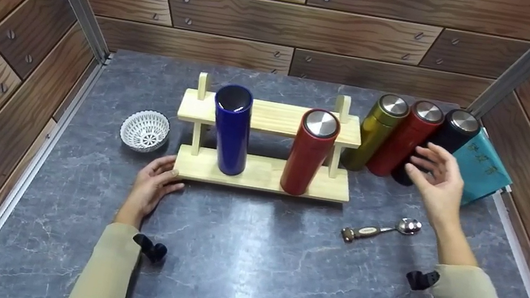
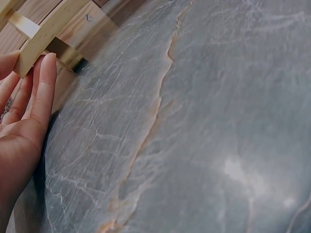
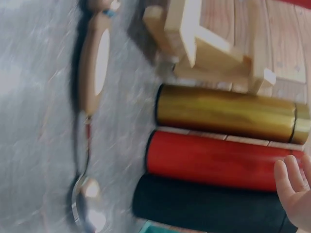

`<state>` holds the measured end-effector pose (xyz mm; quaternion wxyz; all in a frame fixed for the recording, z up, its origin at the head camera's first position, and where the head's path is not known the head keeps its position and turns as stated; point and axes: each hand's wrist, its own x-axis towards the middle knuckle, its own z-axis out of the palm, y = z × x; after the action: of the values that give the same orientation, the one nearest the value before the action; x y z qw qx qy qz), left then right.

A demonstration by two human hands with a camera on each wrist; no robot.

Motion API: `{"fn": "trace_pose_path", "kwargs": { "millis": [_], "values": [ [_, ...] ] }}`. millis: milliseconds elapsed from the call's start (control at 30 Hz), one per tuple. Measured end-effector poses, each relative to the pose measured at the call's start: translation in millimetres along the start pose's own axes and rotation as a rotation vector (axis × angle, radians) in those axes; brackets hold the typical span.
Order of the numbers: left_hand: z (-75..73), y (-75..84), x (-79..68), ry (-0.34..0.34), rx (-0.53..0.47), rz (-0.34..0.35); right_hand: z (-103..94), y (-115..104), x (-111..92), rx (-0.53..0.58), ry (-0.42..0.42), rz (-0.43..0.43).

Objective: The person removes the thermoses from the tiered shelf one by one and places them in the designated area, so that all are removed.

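My left hand (image 1: 150, 188) holds the left end of the lower board of a two-tier wooden rack (image 1: 261, 172), thumb on top and fingers beneath. In the left wrist view the thumb and fingers pinch the board's end (image 2: 28, 58). A blue thermos (image 1: 232, 139) and a red thermos (image 1: 306, 160) stand on that board. With fingers loosely bent and nothing held, my right hand (image 1: 440, 188) hovers near a black thermos (image 1: 457, 128). Beside that one stand a second red thermos (image 1: 411, 139) and a gold thermos (image 1: 380, 134), right of the rack.
A white woven-look bowl (image 1: 145, 131) sits left of the rack. A metal scoop with a brown handle (image 1: 379, 231) lies in front of the thermoses at right. Behind the black thermos is a teal box (image 1: 485, 169). Wood-patterned walls (image 1: 242, 17) enclose the grey marbled table (image 1: 246, 272).
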<state>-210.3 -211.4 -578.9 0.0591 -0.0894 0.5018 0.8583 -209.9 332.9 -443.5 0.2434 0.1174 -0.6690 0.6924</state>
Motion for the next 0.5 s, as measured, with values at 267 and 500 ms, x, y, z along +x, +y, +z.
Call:
{"fn": "trace_pose_path", "kwargs": {
  "millis": [267,500],
  "values": [
    [-1.9,-1.3,0.0,-0.001,0.003,0.003,34.3,-26,-6,0.018,-0.133,0.003],
    [-1.8,-2.4,0.4,-0.014,0.006,0.012,47.5,-18,-7,0.01,-0.168,-0.016]
  ]
}}
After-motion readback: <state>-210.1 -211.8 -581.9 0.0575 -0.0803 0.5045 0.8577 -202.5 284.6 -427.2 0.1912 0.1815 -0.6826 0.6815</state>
